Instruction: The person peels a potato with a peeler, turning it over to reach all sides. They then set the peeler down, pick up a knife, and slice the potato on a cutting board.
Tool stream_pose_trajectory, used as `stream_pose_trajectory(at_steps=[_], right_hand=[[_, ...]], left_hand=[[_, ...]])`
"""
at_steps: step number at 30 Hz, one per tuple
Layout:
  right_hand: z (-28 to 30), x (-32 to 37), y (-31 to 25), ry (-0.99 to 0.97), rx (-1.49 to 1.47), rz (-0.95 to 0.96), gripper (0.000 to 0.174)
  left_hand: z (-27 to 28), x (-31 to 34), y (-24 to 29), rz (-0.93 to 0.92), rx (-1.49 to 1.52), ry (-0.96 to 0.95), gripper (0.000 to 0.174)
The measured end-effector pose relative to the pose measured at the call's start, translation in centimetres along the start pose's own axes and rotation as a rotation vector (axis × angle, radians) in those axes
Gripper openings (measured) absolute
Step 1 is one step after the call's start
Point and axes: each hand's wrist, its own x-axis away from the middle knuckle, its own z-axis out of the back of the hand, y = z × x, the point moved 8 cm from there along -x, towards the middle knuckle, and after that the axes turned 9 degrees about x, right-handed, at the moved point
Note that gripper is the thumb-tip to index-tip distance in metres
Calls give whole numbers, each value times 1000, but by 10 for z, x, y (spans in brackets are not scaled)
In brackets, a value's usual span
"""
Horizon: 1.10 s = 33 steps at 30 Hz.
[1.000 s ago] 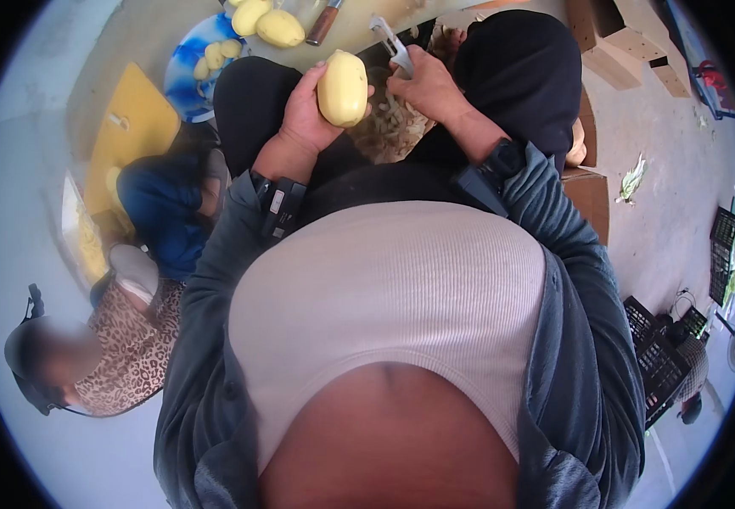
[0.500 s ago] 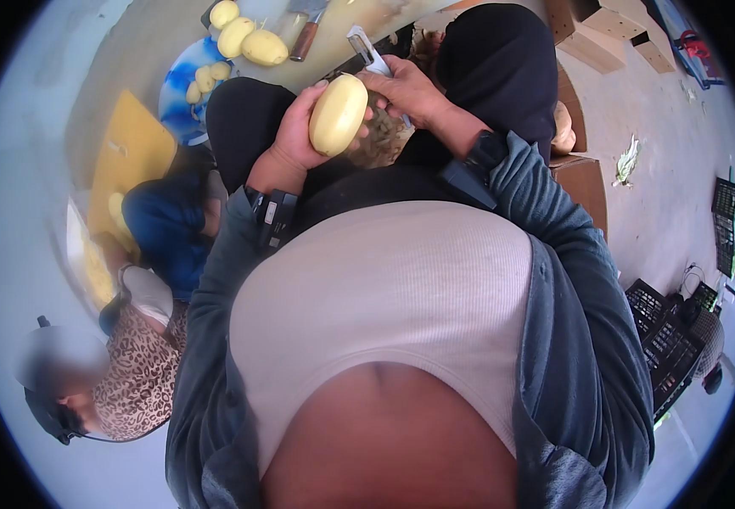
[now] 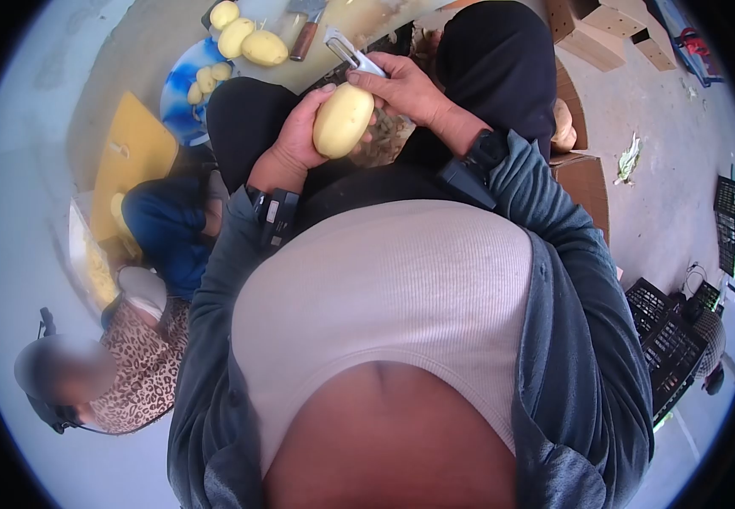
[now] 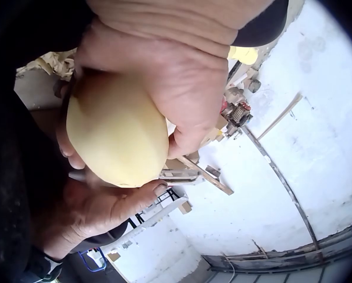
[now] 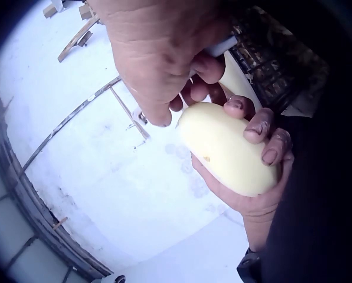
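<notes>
My left hand (image 3: 298, 134) grips a peeled, pale yellow potato (image 3: 342, 121) over my lap, fingers curled round its far side. In the right wrist view the potato (image 5: 229, 150) shows a small brown spot, and three fingertips (image 5: 258, 125) press on its upper side. My right hand (image 3: 414, 92) holds a peeler (image 3: 369, 64) with a light metal frame, its head pointing up and left beyond the potato. The right thumb (image 4: 141, 200) lies right at the potato's end in the left wrist view. Peelings (image 3: 384, 151) lie below the hands, partly hidden.
Beyond my left knee, peeled potatoes (image 3: 264, 48) lie near a blue-and-white plate (image 3: 174, 97) with smaller pieces. A wooden-handled knife (image 3: 304, 41) rests beside them. Another person (image 3: 143, 365) sits at left by a yellow board (image 3: 134, 140). Cardboard boxes (image 3: 582, 191) and black crates (image 3: 671, 348) stand at right.
The right hand has moved left and closer to the potato, bringing the peeler to its upper end. The left hand keeps hold of the potato, which has tilted.
</notes>
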Motion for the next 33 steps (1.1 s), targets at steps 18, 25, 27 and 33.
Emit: stream_pose_trajectory(at_steps=[18,25,27,33], right_hand=[[-13,5,15,-75,-117,-338,45],[-20,-4,28,-87,-276,-310,45],[-14,1,20,-21,-290,-300,36],[10,2,8,146,-167,-138,31]], left_hand=[[21,1,38,-467,402,108,42],[27,9,43,-528,421,184,37],[26,10,40,-484,397,190,38],[6,20,38,-435,102,125,46]])
